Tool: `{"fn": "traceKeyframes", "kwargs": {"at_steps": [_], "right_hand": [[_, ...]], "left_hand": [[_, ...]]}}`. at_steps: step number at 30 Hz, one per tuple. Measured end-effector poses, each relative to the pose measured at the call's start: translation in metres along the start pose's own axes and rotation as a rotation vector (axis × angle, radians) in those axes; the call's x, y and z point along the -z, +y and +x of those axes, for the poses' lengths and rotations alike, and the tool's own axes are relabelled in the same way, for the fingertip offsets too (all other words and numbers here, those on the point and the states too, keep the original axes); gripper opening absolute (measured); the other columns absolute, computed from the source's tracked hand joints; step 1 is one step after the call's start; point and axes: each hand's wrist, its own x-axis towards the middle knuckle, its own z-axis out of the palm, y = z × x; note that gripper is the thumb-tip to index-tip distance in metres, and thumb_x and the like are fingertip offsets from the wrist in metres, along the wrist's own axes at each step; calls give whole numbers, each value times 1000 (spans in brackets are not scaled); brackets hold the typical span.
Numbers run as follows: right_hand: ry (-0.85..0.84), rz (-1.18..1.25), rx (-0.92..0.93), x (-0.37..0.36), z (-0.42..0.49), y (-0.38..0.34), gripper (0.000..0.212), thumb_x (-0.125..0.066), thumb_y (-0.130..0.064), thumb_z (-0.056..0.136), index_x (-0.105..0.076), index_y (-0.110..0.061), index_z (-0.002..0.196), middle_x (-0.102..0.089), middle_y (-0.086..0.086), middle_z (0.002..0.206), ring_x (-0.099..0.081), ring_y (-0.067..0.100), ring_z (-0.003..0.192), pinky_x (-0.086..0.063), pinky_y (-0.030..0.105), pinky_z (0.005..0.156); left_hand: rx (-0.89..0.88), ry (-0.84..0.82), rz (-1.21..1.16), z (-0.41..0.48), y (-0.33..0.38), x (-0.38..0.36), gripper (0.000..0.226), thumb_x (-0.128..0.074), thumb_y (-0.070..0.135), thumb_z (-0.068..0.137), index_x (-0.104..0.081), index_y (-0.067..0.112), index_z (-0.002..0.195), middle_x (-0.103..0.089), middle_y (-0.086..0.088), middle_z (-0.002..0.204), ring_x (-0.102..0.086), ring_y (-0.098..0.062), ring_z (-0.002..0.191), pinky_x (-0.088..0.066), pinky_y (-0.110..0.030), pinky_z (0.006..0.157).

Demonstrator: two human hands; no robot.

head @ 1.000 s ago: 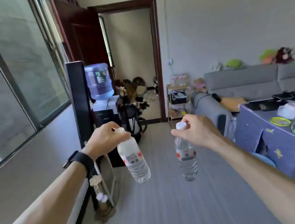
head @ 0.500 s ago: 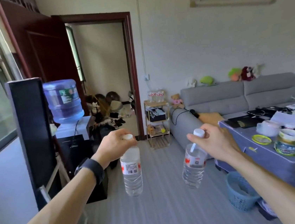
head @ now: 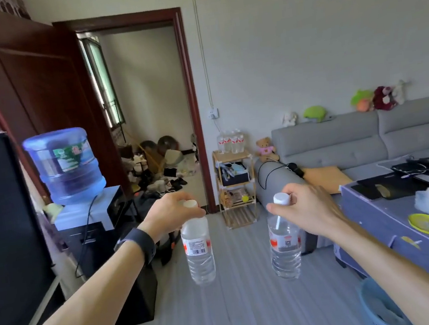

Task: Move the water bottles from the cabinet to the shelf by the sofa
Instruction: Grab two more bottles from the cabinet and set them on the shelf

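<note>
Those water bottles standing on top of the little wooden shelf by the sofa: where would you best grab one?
Probably by the neck just under the cap, coming from above and the front. The bottles stand upright, packed side by side on the shelf top with the wall close behind, so their bodies are hard to get fingers round, while the narrow necks stand free.

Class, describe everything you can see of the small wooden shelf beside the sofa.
The shelf is a light wooden rack, thin legs and four tiers, upright on the floor between the door frame and the arm of the sofa. Water bottles with red labels stand on top; a dark box fills the second tier, packets the third; the lowest is slatted.
</note>
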Motion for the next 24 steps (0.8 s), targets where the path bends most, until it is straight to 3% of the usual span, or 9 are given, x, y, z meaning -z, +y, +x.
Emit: {"fn": "traceKeyframes", "kwargs": {"at_steps": [4, 12, 17, 24], "right_hand": [[-34, -34, 44, -14, 68, 19, 32, -67, -60, 73, -58, -30, 80, -64, -10, 76, -58, 18, 78, -36, 28, 55], [-28, -47, 48, -66, 202, 45, 34, -64, -58, 77, -49, -29, 69, -55, -10, 64, -56, 19, 71, -33, 29, 51], [-35, -63, 59, -91, 287, 50, 31, -65, -59, 76, -59, -28, 80, -61, -12, 70, -59, 17, 75, -36, 28, 54], [31, -67, 26, -110, 422, 55, 28, -66, -56, 76, -58, -29, 77, -62, -13, 67, -59, 12, 71, -45, 29, 57]], "left_hand": [[15, 8, 18, 58, 11, -20, 24, -78, 46, 70, -69, 31, 86, -69, 3, 84, -62, -14, 73, -53, -29, 63], [32, 58, 18, 194, 10, -43, 35, -75, 59, 64, -68, 35, 89, -70, 9, 88, -66, -13, 81, -59, -33, 75], [-14, 63, 58, 293, 9, -45, 28, -76, 55, 69, -70, 33, 85, -69, 8, 87, -65, -12, 83, -58, -34, 76], [-70, 65, 11, 447, 10, -26, 27, -77, 52, 71, -69, 35, 91, -69, 8, 91, -64, -14, 88, -56, -34, 79]]}}
